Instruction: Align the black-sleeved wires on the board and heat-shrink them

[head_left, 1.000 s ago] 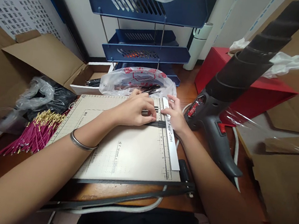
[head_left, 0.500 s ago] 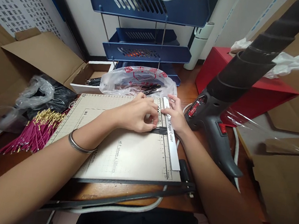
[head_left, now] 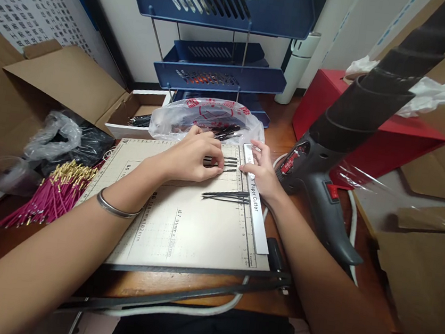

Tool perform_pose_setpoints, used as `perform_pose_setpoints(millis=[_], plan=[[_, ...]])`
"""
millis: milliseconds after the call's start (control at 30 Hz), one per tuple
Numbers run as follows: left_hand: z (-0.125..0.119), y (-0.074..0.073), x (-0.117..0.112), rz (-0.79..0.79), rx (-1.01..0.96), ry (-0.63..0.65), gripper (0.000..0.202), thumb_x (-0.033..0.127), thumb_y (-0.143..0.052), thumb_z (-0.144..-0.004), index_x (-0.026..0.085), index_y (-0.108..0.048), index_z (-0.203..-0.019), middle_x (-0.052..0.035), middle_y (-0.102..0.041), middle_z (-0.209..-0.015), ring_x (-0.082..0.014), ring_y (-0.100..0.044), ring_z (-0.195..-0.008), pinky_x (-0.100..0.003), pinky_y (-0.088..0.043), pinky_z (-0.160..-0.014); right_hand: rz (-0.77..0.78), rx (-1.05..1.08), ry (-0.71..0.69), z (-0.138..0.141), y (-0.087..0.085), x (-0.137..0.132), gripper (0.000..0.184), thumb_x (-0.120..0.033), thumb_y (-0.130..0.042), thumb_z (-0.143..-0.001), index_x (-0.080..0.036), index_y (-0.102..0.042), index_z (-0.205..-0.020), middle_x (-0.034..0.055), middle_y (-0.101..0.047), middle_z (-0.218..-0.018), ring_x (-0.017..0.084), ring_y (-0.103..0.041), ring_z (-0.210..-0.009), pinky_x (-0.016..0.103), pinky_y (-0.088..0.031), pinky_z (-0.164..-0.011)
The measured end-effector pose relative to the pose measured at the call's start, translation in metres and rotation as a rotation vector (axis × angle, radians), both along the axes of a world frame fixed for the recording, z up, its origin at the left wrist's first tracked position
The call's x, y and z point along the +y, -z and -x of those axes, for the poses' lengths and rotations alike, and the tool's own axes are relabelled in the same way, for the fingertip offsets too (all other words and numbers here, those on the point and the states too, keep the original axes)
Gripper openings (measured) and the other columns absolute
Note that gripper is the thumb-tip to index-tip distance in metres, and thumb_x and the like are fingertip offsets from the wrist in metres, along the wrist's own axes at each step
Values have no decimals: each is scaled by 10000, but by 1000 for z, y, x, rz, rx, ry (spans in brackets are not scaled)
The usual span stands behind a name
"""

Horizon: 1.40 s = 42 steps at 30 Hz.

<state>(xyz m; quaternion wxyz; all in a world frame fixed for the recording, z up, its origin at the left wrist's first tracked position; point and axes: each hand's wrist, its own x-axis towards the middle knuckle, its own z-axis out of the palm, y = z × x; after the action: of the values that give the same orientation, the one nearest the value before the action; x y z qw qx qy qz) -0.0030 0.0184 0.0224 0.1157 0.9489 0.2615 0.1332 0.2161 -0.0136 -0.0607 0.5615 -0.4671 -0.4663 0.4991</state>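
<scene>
A cream paper cutter [head_left: 158, 235] with printed size lines lies in front of me. My left hand [head_left: 197, 156], fingers bent together, rests over its upper part and pinches thin black wires [head_left: 230, 164]; their tips stick out to the right of my fingers. Below them another small bunch of black wires [head_left: 225, 195] lies loose on the board, right ends at the white "Paper Cutter" strip [head_left: 256, 208]. Around the upper part of this strip my right hand [head_left: 264, 174] is closed, thumb on the left and fingers on the far side.
The cutter's long dark arm [head_left: 187, 294] is down along the near edge. At right stand a heat gun [head_left: 328, 157] and a red tissue box [head_left: 406, 134]. Magenta wires with gold ends [head_left: 55, 191] lie at left. Behind are a plastic bag [head_left: 207, 120] and blue trays [head_left: 220, 75].
My left hand has moved up and left, from the lower bunch of black wires to the upper wires. The lower bunch now lies uncovered. My right hand stays on the strip.
</scene>
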Motion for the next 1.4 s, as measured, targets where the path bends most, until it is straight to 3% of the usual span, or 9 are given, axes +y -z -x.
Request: perform_pose_setpoints(millis=[267, 767, 1233, 1400], plan=[[-8, 3, -5, -27, -16, -8, 240, 398, -649, -937, 221, -796, -867, -50, -776, -927, -248, -579, -934, -457, -290, -943, -13, -22, -70, -4, -1, -1, 859, -262, -762, -547, -344, -391, -1317, 79, -569, -1437, 353, -542, -1445, 628, -355, -1302], [-8, 7, -2, -30, -36, -26, 241, 383, -636, -953, 215, -781, -858, -53, -765, -918, -251, -591, -953, -460, -292, -964, -11, -28, -80, -4, -6, -4, 876, -272, -779, -544, -339, -375, -1318, 90, -553, -1462, 361, -517, -1477, 632, -312, -1334], [-9, 8, -3, -26, -41, -46, 243, 373, -628, -962, 211, -780, -863, -42, -754, -924, -243, -602, -951, -443, -284, -935, -98, -139, -104, -7, 2, -1, 894, -338, -759, -612, -326, -366, -1415, 106, -523, -1500, 339, -528, -1441, 576, -379, -1287], [-9, 11, -2, -35, -63, -43, 255, 395, -631, -959, 214, -776, -854, -42, -750, -906, -240, -595, -935, -450, -284, -955, -71, -131, -95, -5, -1, -3, 896, -344, -756, -593, -307, -340, -1385, 135, -503, -1536, 353, -538, -1441, 606, -378, -1288]])
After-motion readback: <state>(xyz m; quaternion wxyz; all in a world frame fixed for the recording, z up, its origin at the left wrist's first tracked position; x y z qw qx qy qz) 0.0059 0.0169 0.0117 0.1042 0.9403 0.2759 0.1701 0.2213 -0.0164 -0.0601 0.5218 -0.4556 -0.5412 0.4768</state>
